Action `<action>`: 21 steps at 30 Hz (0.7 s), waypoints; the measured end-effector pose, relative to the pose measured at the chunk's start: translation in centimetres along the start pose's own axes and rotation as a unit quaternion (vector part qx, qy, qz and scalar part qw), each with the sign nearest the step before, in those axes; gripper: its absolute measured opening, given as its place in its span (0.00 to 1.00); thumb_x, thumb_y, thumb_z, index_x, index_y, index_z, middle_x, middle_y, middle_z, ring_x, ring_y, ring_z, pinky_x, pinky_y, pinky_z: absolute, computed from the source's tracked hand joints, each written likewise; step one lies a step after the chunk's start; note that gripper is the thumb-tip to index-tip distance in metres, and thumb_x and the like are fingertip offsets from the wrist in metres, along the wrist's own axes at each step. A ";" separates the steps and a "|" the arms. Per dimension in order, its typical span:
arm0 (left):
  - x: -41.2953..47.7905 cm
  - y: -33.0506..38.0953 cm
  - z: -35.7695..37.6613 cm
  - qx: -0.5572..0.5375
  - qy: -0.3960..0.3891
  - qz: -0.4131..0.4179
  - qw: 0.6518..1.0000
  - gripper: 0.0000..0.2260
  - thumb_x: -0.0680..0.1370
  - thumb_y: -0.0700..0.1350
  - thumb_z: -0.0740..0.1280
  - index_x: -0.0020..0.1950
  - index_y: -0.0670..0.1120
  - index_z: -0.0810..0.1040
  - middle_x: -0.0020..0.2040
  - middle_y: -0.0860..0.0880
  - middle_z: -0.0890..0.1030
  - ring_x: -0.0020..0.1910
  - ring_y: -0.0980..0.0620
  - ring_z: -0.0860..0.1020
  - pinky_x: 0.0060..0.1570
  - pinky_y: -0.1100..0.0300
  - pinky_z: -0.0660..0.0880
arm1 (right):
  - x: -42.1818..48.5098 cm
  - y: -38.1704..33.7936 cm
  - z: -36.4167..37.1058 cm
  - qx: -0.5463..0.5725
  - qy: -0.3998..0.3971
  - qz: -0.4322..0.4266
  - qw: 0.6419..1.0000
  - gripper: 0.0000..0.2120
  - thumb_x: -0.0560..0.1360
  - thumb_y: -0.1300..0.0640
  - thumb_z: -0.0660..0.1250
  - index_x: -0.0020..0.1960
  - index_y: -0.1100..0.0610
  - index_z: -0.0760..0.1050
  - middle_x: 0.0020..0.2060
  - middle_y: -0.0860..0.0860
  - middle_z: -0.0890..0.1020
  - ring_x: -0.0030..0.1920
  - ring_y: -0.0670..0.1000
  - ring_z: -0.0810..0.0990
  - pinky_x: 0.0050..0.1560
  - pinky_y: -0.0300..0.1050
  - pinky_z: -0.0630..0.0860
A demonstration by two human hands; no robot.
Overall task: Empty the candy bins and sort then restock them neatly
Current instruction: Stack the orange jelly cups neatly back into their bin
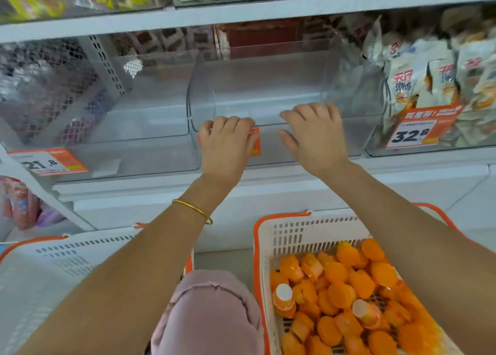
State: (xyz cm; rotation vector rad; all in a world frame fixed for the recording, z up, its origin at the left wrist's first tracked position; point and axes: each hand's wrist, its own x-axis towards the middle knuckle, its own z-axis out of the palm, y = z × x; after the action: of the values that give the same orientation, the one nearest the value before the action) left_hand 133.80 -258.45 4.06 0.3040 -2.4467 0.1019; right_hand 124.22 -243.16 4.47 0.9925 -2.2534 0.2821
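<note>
A white-walled left basket (40, 274) stands low before a shop shelf, under a clear left bin (150, 129) tagged 21.8. The left hand (226, 142) hooks curled fingers (228, 122) over the front rim of the clear middle bin (271, 91), covering most of an orange tag (255, 142). The right hand (314, 134) grips the same rim, thumb spread on the front wall, with bare rim between the hands. Orange candies (341, 295) heap the right basket (259, 260), while white snack packs (408, 78) crowd the right bin (375, 140).
</note>
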 end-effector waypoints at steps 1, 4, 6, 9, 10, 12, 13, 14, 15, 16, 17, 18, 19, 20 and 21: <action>0.0 -0.2 0.2 0.000 0.010 0.005 1.000 0.15 0.77 0.53 0.56 0.50 0.49 0.80 0.44 0.50 0.82 0.45 0.44 0.78 0.49 0.54 0.58 | 0.3 0.3 0.5 0.007 -0.009 -0.004 1.000 0.14 0.75 0.47 0.62 0.52 0.54 0.79 0.45 0.53 0.82 0.48 0.58 0.79 0.60 0.56 0.64; 0.2 -0.3 0.1 -0.032 0.028 0.005 0.999 0.14 0.77 0.53 0.57 0.47 0.49 0.80 0.41 0.50 0.81 0.42 0.45 0.77 0.46 0.55 0.58 | 0.9 0.6 0.9 0.020 -0.013 -0.010 1.000 0.17 0.73 0.42 0.57 0.40 0.52 0.78 0.34 0.50 0.80 0.37 0.56 0.79 0.48 0.48 0.59; 0.4 -0.1 -0.1 -0.056 0.028 0.000 0.998 0.13 0.77 0.53 0.57 0.47 0.49 0.80 0.40 0.51 0.81 0.42 0.45 0.77 0.45 0.55 0.58 | 1.1 0.9 0.6 0.053 -0.010 -0.010 0.998 0.17 0.72 0.41 0.57 0.37 0.52 0.76 0.31 0.48 0.79 0.35 0.55 0.78 0.45 0.47 0.57; 0.9 0.2 -0.7 -0.066 0.034 0.003 0.997 0.12 0.76 0.52 0.58 0.46 0.50 0.80 0.39 0.52 0.81 0.41 0.46 0.77 0.44 0.55 0.57 | 1.5 1.3 0.2 0.085 0.022 -0.012 0.996 0.17 0.72 0.41 0.58 0.36 0.52 0.76 0.31 0.47 0.79 0.35 0.54 0.77 0.44 0.46 0.57; 1.2 0.3 -1.0 -0.068 0.039 0.002 0.997 0.12 0.76 0.52 0.58 0.46 0.50 0.80 0.39 0.52 0.81 0.41 0.45 0.77 0.44 0.54 0.57 | 1.7 1.3 -0.1 0.091 0.035 -0.013 0.995 0.17 0.71 0.41 0.58 0.36 0.52 0.76 0.31 0.47 0.79 0.35 0.54 0.77 0.44 0.46 0.57; 1.3 0.3 -1.8 -0.081 0.045 -0.001 0.996 0.12 0.76 0.52 0.59 0.46 0.50 0.80 0.39 0.51 0.81 0.42 0.45 0.77 0.44 0.55 0.57 | 2.0 1.3 -0.9 0.105 0.042 -0.015 0.993 0.18 0.71 0.40 0.58 0.35 0.53 0.76 0.30 0.47 0.78 0.35 0.53 0.77 0.45 0.46 0.57; 1.1 0.3 -2.2 -0.085 0.044 0.000 0.995 0.12 0.76 0.52 0.59 0.46 0.50 0.80 0.38 0.52 0.81 0.42 0.45 0.77 0.44 0.55 0.57 | 1.7 1.2 -1.3 0.109 0.047 -0.016 0.993 0.18 0.71 0.40 0.58 0.35 0.53 0.76 0.30 0.47 0.78 0.35 0.53 0.77 0.45 0.46 0.57; 0.7 0.4 -2.6 -0.086 0.043 0.001 0.995 0.12 0.76 0.52 0.59 0.45 0.50 0.80 0.38 0.52 0.81 0.42 0.45 0.77 0.44 0.55 0.57 | 1.3 1.0 -1.7 0.110 0.053 -0.016 0.992 0.18 0.71 0.41 0.58 0.35 0.53 0.76 0.29 0.47 0.78 0.35 0.53 0.76 0.44 0.46 0.57; 0.2 0.6 -2.9 -0.084 0.046 0.002 0.995 0.12 0.75 0.52 0.59 0.45 0.50 0.80 0.38 0.52 0.81 0.41 0.46 0.77 0.44 0.55 0.57 | 0.8 0.8 -1.9 0.107 0.061 -0.018 0.992 0.17 0.71 0.41 0.59 0.35 0.53 0.75 0.29 0.47 0.77 0.34 0.53 0.76 0.44 0.46 0.58; -0.4 0.8 -3.1 -0.084 0.044 0.001 0.996 0.12 0.75 0.52 0.59 0.45 0.50 0.80 0.37 0.52 0.81 0.40 0.46 0.77 0.44 0.56 0.57 | 0.1 0.6 -2.1 0.105 0.062 -0.019 0.992 0.17 0.71 0.41 0.59 0.35 0.53 0.75 0.29 0.47 0.77 0.34 0.53 0.76 0.44 0.46 0.58; -1.0 0.9 -3.3 -0.085 0.040 -0.001 0.996 0.11 0.75 0.52 0.60 0.44 0.50 0.80 0.37 0.53 0.81 0.40 0.46 0.77 0.43 0.56 0.57 | -0.5 0.4 -2.2 0.104 0.056 -0.018 0.993 0.16 0.71 0.41 0.59 0.35 0.52 0.75 0.29 0.46 0.77 0.34 0.53 0.76 0.45 0.46 0.58; -1.6 1.2 -3.4 -0.085 0.039 -0.001 0.996 0.09 0.75 0.51 0.61 0.44 0.50 0.80 0.37 0.53 0.81 0.40 0.46 0.77 0.43 0.56 0.57 | -1.1 0.2 -2.3 0.104 0.048 -0.013 0.993 0.16 0.71 0.41 0.60 0.35 0.52 0.75 0.29 0.46 0.77 0.34 0.53 0.76 0.45 0.47 0.58; -2.0 1.4 -3.5 -0.083 0.038 -0.001 0.996 0.08 0.75 0.50 0.63 0.45 0.50 0.80 0.37 0.52 0.81 0.40 0.46 0.77 0.44 0.56 0.57 | -1.5 0.1 -2.3 0.104 0.042 -0.011 0.994 0.15 0.71 0.41 0.61 0.35 0.52 0.75 0.29 0.46 0.77 0.34 0.53 0.76 0.45 0.46 0.58; -2.4 1.6 -3.6 -0.081 0.034 -0.001 0.996 0.06 0.75 0.49 0.65 0.45 0.50 0.81 0.38 0.52 0.81 0.41 0.46 0.77 0.44 0.56 0.57 | -2.0 0.2 -2.5 0.102 0.033 -0.008 0.994 0.14 0.71 0.42 0.63 0.35 0.52 0.75 0.30 0.46 0.77 0.35 0.53 0.76 0.45 0.46 0.58; -2.8 1.8 -3.7 -0.081 0.024 -0.003 0.996 0.05 0.75 0.48 0.67 0.46 0.50 0.81 0.39 0.52 0.82 0.42 0.45 0.77 0.44 0.56 0.57 | -2.4 0.3 -2.6 0.102 0.025 -0.007 0.994 0.13 0.71 0.43 0.64 0.36 0.52 0.76 0.30 0.46 0.78 0.36 0.53 0.76 0.45 0.45 0.57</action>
State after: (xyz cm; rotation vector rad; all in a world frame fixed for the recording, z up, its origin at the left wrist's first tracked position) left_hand 137.78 -255.66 5.20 0.2341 -2.3882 -0.0918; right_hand 126.48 -240.46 4.94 1.0936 -2.2039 0.5344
